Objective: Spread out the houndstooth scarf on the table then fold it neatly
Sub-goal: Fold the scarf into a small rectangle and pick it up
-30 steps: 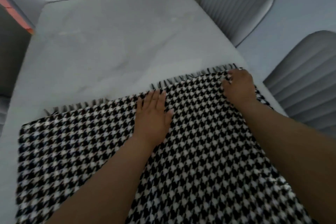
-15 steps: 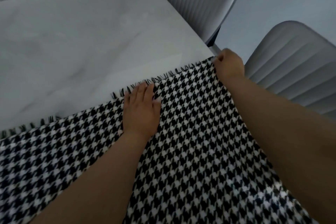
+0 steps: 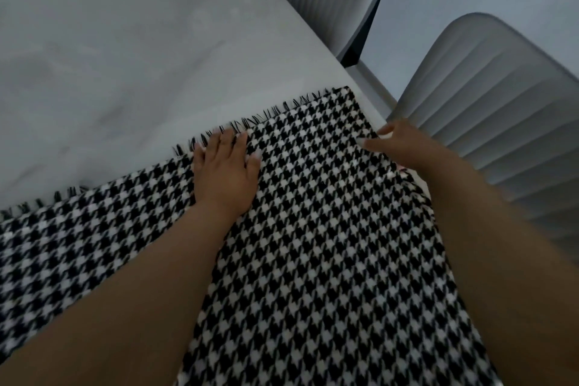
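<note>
Scarf (image 3: 313, 229) flat on table (image 3: 125, 56), right edge at the table's brink

Left hand (image 3: 224, 172) flat, fingers straight, pressing near the fringe; right hand (image 3: 404, 144) pinching the side edge; risk of slipping toward the chair (image 3: 488, 103) if tugged; likely skewed fold.

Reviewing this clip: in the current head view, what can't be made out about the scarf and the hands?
- Black-and-white houndstooth scarf: its near and left parts are cut off by the frame, and both forearms cover some cloth.
- Right hand: its fingertips lie at the scarf's right edge; the grip is unclear.
- Left hand: the cloth beneath its flat palm is hidden.
</note>
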### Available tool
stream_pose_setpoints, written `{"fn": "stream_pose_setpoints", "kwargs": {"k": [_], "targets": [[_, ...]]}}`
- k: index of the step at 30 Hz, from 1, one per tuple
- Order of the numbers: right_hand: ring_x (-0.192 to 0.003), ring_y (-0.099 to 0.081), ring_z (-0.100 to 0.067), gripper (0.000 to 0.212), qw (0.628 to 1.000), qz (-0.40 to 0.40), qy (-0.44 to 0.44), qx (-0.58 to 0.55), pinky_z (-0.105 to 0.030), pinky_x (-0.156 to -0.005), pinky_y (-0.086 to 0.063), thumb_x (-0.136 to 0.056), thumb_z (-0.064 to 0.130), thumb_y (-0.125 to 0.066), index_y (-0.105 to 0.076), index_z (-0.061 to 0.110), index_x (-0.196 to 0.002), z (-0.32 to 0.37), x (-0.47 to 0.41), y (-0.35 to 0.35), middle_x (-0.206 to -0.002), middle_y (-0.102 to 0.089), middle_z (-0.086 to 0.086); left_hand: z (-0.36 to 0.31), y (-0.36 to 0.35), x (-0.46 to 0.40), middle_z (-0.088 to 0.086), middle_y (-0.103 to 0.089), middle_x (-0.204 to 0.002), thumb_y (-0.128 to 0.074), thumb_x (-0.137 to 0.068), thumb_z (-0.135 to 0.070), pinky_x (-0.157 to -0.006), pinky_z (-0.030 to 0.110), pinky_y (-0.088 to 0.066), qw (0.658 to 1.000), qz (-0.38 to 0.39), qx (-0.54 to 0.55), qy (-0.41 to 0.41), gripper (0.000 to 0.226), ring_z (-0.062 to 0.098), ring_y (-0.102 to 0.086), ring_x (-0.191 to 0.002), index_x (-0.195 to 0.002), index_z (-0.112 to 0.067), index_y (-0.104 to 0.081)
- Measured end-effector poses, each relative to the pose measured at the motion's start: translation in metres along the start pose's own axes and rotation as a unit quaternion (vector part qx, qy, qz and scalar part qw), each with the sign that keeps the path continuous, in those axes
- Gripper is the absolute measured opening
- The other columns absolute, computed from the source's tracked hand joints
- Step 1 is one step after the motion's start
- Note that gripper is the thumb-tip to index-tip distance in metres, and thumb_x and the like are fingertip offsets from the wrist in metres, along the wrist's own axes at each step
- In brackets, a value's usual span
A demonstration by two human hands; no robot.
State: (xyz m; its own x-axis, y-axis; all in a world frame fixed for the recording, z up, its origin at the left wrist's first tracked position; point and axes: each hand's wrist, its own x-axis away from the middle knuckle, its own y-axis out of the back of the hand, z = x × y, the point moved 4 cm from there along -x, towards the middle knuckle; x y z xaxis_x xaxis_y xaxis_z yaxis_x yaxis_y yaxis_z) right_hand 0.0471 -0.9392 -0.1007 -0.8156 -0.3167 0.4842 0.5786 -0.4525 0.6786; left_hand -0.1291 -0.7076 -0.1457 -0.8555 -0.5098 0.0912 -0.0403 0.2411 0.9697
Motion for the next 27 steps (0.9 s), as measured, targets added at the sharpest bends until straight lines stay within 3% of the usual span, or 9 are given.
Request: {"fn": "stream_pose_setpoints", "kwargs": {"k": [4, 7, 11, 16, 19, 22, 24, 27], "targets": [[-0.073, -0.050, -0.017, 0.049, 0.998, -0.004, 0.003, 0.057, -0.027, -0.059, -0.038, -0.083, 0.052, -0.063, -0.060, 0.007, -0.101, -0.023, 0.040, 0.000, -0.089, -0.055, -0.007, -0.043, 0.006, 0.049, 0.004, -0.003, -0.162, -0.003, -0.096, -0.053, -0.117, 0.042, 0.015, 0.997, -0.034, 0.001, -0.070, 0.067, 0.019, 0.009, -0.149, -0.153, -0.020, -0.014], [-0.074, -0.052, -0.017, 0.053, 0.997, -0.056, -0.015, 0.058, -0.027, -0.054, -0.037, -0.083, 0.056, -0.060, -0.051, 0.011, -0.111, -0.044, 0.058, -0.008, -0.086, -0.055, -0.002, -0.078, -0.008, 0.093, 0.002, 0.000, -0.162, 0.006, -0.091, -0.054, -0.118, 0.044, 0.015, 0.995, 0.013, 0.003, -0.098, 0.072, 0.016, 0.012, -0.148, -0.154, -0.021, -0.007], [-0.095, -0.059, -0.030, 0.046, 0.985, -0.115, 0.019, 0.131, -0.032, -0.070, -0.043, -0.092, 0.048, -0.052, -0.054, 0.007, -0.112, -0.064, 0.066, -0.021, -0.099, -0.061, -0.014, -0.088, -0.035, 0.115, 0.001, 0.009, -0.162, 0.010, -0.088, -0.060, -0.115, 0.043, 0.019, 0.995, 0.051, -0.025, -0.087, 0.072, 0.015, 0.016, -0.147, -0.152, -0.026, 0.008], [-0.077, -0.057, -0.027, 0.041, 0.979, -0.158, 0.009, 0.126, -0.032, -0.065, -0.043, -0.095, 0.049, -0.044, -0.060, 0.011, -0.097, -0.082, 0.060, -0.004, -0.086, -0.064, -0.011, -0.086, -0.032, 0.111, -0.003, 0.009, -0.162, 0.014, -0.083, -0.062, -0.117, 0.039, 0.017, 0.993, 0.064, 0.018, -0.095, 0.078, 0.009, 0.016, -0.146, -0.152, -0.028, 0.004], [-0.073, -0.055, -0.026, 0.045, 0.978, -0.158, 0.021, 0.136, -0.032, -0.062, -0.041, -0.094, 0.056, -0.039, -0.054, 0.014, -0.094, -0.083, 0.068, -0.011, -0.080, -0.060, -0.007, -0.073, -0.013, 0.128, -0.006, 0.008, -0.160, 0.011, -0.085, -0.063, -0.117, 0.038, 0.017, 0.993, 0.033, 0.072, -0.086, 0.077, 0.006, 0.018, -0.144, -0.153, -0.027, 0.001], [-0.090, -0.060, -0.032, 0.042, 0.962, -0.168, 0.000, 0.216, -0.037, -0.069, -0.046, -0.098, 0.049, -0.034, -0.054, 0.013, -0.107, -0.093, 0.079, -0.018, -0.100, -0.064, -0.015, -0.046, -0.002, 0.168, -0.005, 0.007, -0.159, 0.004, -0.091, -0.062, -0.115, 0.036, 0.021, 0.997, -0.016, 0.054, -0.045, 0.072, 0.010, 0.018, -0.146, -0.153, -0.027, -0.002], [-0.097, -0.059, -0.035, 0.039, 0.944, -0.240, 0.001, 0.227, -0.041, -0.077, -0.045, -0.099, 0.043, -0.039, -0.054, 0.011, -0.115, -0.089, 0.090, -0.012, -0.107, -0.062, -0.018, -0.023, -0.003, 0.196, -0.001, 0.006, -0.159, 0.001, -0.091, -0.062, -0.115, 0.037, 0.021, 0.999, -0.025, 0.039, 0.009, 0.072, 0.012, 0.016, -0.146, -0.152, -0.025, -0.003], [-0.108, -0.051, -0.035, 0.043, 0.915, -0.339, 0.129, 0.178, -0.043, -0.092, -0.038, -0.093, 0.041, -0.052, -0.054, 0.009, -0.120, -0.049, 0.120, -0.025, -0.116, -0.059, -0.017, -0.004, -0.007, 0.227, 0.001, 0.010, -0.158, 0.004, -0.090, -0.065, -0.115, 0.039, 0.021, 0.997, -0.026, 0.037, 0.068, 0.073, 0.014, 0.019, -0.146, -0.150, -0.024, 0.002]]}}
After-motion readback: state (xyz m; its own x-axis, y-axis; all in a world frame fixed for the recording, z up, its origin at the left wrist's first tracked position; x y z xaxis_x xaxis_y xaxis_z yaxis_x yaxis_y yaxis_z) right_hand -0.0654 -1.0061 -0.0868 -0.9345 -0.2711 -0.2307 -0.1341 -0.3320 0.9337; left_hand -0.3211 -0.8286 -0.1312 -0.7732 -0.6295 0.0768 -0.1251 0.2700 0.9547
